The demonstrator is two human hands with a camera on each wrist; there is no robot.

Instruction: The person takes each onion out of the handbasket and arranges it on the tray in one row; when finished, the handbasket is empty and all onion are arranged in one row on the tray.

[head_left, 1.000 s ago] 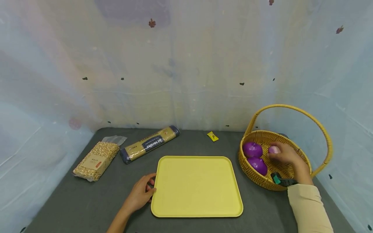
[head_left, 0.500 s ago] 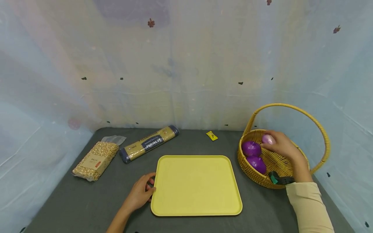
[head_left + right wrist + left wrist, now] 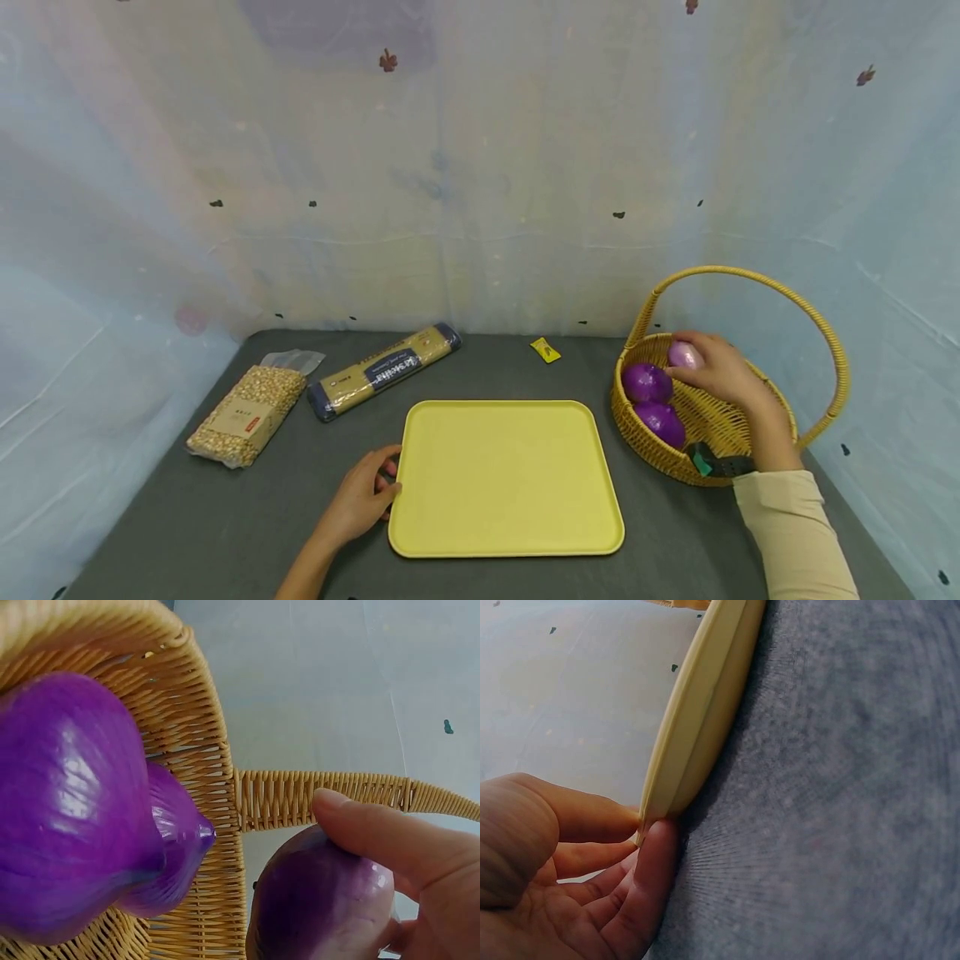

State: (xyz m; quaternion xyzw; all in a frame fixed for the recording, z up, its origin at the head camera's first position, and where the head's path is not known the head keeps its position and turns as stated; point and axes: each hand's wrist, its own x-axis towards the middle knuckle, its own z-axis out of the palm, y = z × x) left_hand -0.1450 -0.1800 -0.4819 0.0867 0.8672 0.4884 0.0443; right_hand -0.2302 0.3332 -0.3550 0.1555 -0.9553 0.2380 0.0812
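Note:
My left hand [image 3: 360, 497] pinches the left rim of a yellow tray [image 3: 506, 479] lying on the table. In the left wrist view, the thumb and fingers [image 3: 654, 877] meet at the tray edge [image 3: 694, 712]. My right hand [image 3: 720, 371] grips a round vegetable [image 3: 684, 356], dark purple on one side and pale pink on the other, above the back of a wicker basket [image 3: 723, 421]. Two glossy purple onions, a rear one [image 3: 647, 383] and a front one [image 3: 660, 423], lie at the basket's left side. In the right wrist view, the held vegetable [image 3: 315, 900] is apart from both onions.
The basket's tall handle [image 3: 817, 321] arches over the right arm. A bag of pale beans or grains [image 3: 243, 412] lies at the left, beside a pasta packet [image 3: 386, 371]. A small yellow sachet [image 3: 545, 350] lies near the table's back edge.
The right hand has raised the round vegetable from low in the basket and moved it left, toward the back rim. The left hand and tray stay in place.

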